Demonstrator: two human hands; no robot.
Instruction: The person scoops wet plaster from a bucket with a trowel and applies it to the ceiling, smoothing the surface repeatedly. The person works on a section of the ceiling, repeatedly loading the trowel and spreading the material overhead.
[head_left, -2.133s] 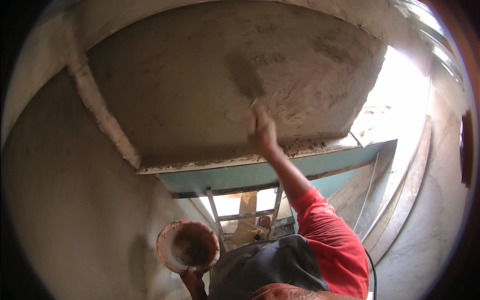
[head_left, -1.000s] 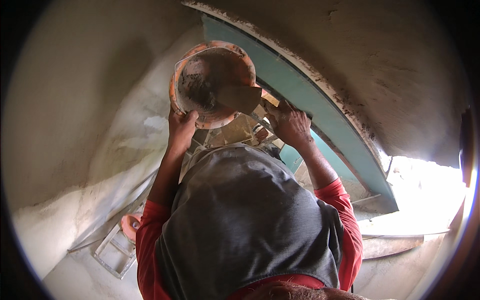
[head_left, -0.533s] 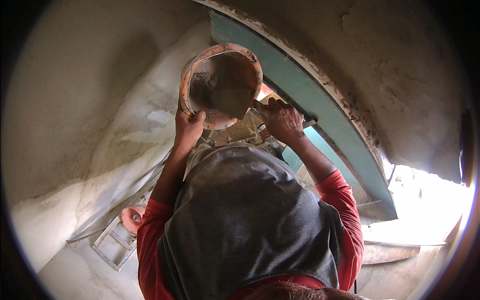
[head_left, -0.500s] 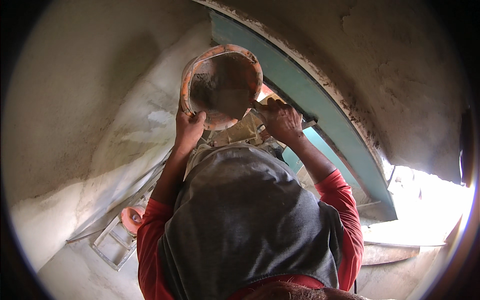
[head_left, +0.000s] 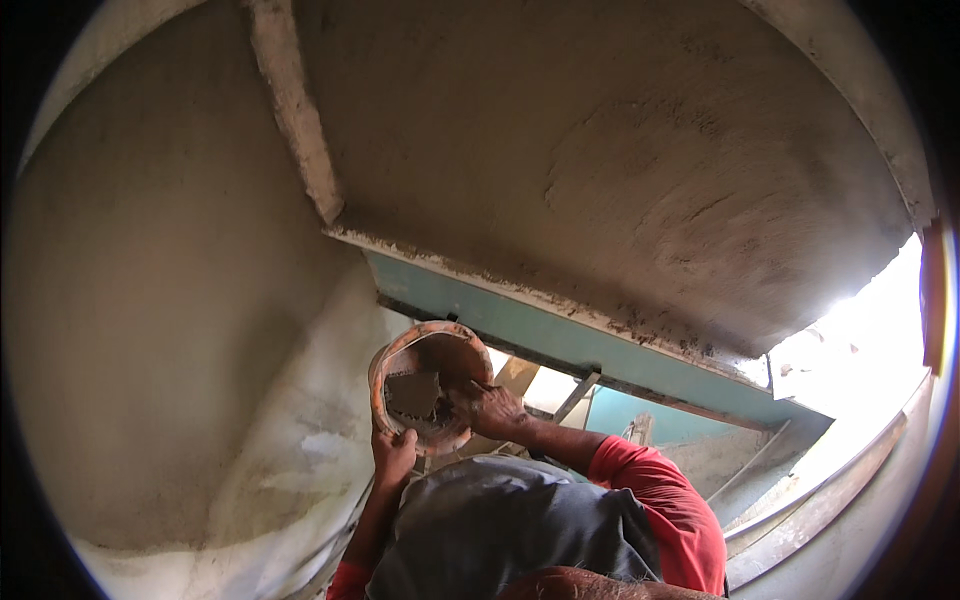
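My left hand [head_left: 394,455] grips the near-left rim of an orange, mortar-crusted bucket [head_left: 377,388], its thumb over the edge. The bucket tilts so that its opening shows. My right hand [head_left: 490,411] is closed around the handle of a trowel, mostly hidden by the fingers, and reaches over the right side of the rim. The trowel's flat grey blade [head_left: 413,394] lies inside the bucket, near its left side. Grey-brown mortar coats the inside around the blade; how much is there I cannot tell.
A broad surface of rough brown plaster [head_left: 600,160] spans the far side. Below its edge runs a teal board [head_left: 540,318] with a dark bar. A smoother plastered wall [head_left: 150,330] stands at left. Bright light enters through an opening [head_left: 850,340] at right, above a plank [head_left: 820,490].
The view has tilted up, showing more of the plaster and placing the bucket lower. My right hand has moved in over the bucket, and the trowel blade has shifted toward its left side.
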